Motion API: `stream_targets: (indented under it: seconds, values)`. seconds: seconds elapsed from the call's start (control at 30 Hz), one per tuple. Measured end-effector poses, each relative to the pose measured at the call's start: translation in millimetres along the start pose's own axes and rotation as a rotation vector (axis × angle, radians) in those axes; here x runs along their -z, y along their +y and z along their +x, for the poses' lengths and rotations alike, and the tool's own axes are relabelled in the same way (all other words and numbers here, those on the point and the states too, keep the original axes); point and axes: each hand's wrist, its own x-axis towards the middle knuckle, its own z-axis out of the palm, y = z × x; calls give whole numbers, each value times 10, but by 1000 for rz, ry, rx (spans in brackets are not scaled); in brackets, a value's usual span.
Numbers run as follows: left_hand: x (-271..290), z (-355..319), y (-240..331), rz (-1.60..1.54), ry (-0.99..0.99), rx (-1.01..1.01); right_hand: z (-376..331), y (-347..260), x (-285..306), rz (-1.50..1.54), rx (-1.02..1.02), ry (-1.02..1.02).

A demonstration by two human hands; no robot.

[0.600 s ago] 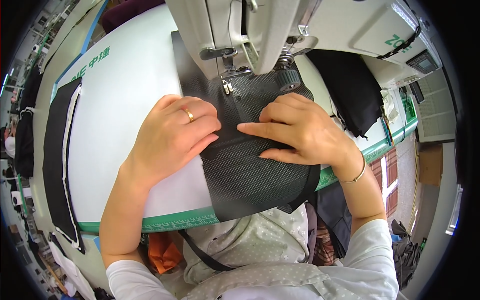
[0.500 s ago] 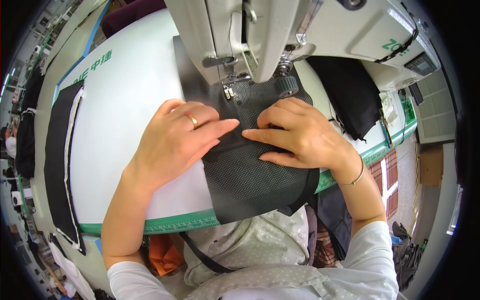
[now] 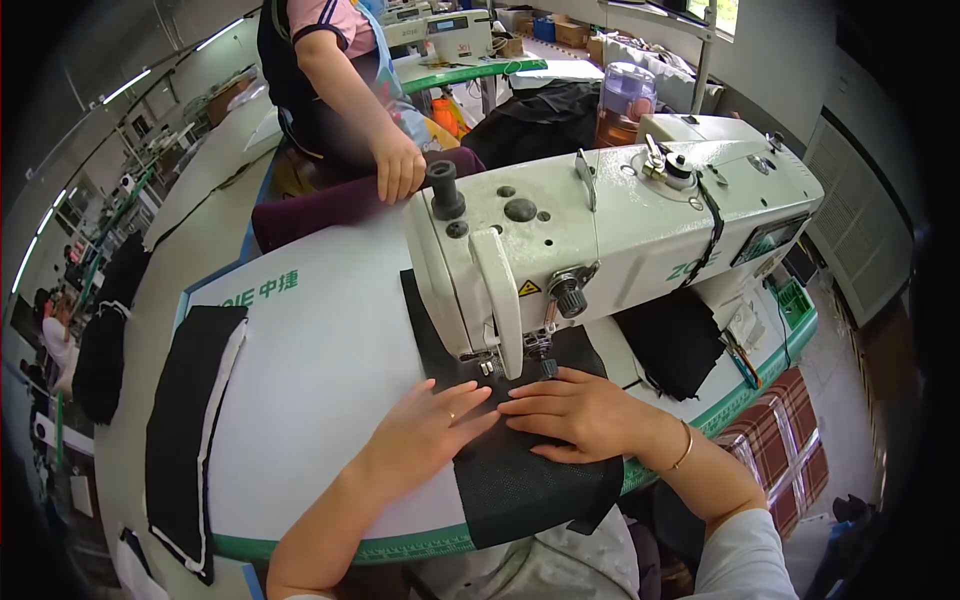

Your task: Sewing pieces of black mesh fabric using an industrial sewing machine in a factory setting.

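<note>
Now view's tipped up vs. before: both hands, left hand (image 3: pixel 428 430) & right hand (image 3: pixel 580 412), still pressed flat, fingers spread, on black fabric (image 3: pixel 520 475) at centre frame, under sewing machine (image 3: pixel 600 240) needle.

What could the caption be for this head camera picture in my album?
Both hands, left hand and right hand, press black fabric flat under a white sewing machine.

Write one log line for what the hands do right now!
left hand: flat on black mesh fabric | right hand: flat on it | fabric: under sewing machine foot | table: white
</note>
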Motion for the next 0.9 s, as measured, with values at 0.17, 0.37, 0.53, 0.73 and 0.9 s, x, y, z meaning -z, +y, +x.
stream_targets:
  seconds: [0.17, 0.37, 0.53, 0.73, 0.9]
  values:
    - [-49, -16, 25, 17, 22, -15, -34, -27, -10, 13, -25, 1]
    - [-70, -42, 117, 99, 54, -46, -66, 12, -36, -27, -1, -4]
    - [-44, -70, 273, 112, 94, -39, 2, 27, 31, -1, 13, 35]
    - [-82, -77, 291, -8, 84, 31, 22, 75, -34, 46, -15, 64]
    - [-138, -107, 255, 19, 93, 38, 2, 52, -48, 38, -56, 47]
